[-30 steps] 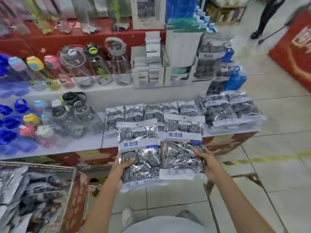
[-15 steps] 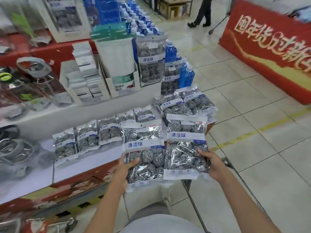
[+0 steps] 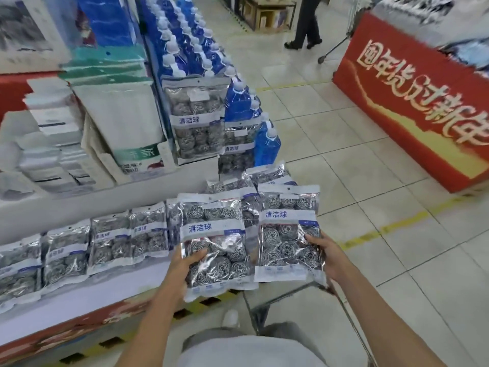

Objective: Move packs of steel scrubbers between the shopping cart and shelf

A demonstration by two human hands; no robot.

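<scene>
I hold two clear packs of steel scrubbers side by side in front of me. My left hand [image 3: 182,266] grips the lower left edge of the left pack [image 3: 214,242], thumb on its front. My right hand [image 3: 326,256] grips the right edge of the right pack [image 3: 287,231]. Both packs hover over the right end of the low white shelf [image 3: 111,290]. A row of several like packs [image 3: 105,242] lies along that shelf, with more piled at its right corner [image 3: 264,176]. The shopping cart is out of view.
Upright scrubber packs [image 3: 195,117] and blue bottles [image 3: 238,99] stand on the upper tier, beside white boxed goods [image 3: 53,144]. A red display with yellow lettering [image 3: 423,115] stands across the tiled aisle. A person's legs [image 3: 304,22] are at the far end.
My view has swung right, away from the cart and the water bottles. Both packs, still held, have come closer to the right end of the shelf.
</scene>
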